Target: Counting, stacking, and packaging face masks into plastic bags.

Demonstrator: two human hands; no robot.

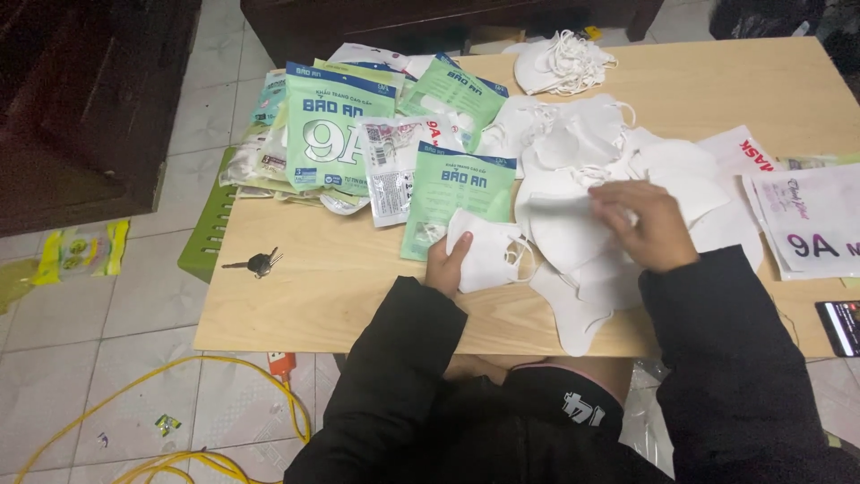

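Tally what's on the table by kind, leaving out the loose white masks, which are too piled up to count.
Green mask packets: at least 4, overlapping
Clear-and-white packets: at least 1
White-and-pink packets: 2
Key bunch: 1
Phone: 1
Total: at least 9

The left hand holds one white mask; the right hand rests on the mask pile.

pale tiled floor [107, 341], dark wooden cabinet [81, 99], yellow cable [224, 466].

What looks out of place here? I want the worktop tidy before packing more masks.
A bunch of keys lies alone on the wooden table, and green packets overhang its far left edge, looking ready to slip off.
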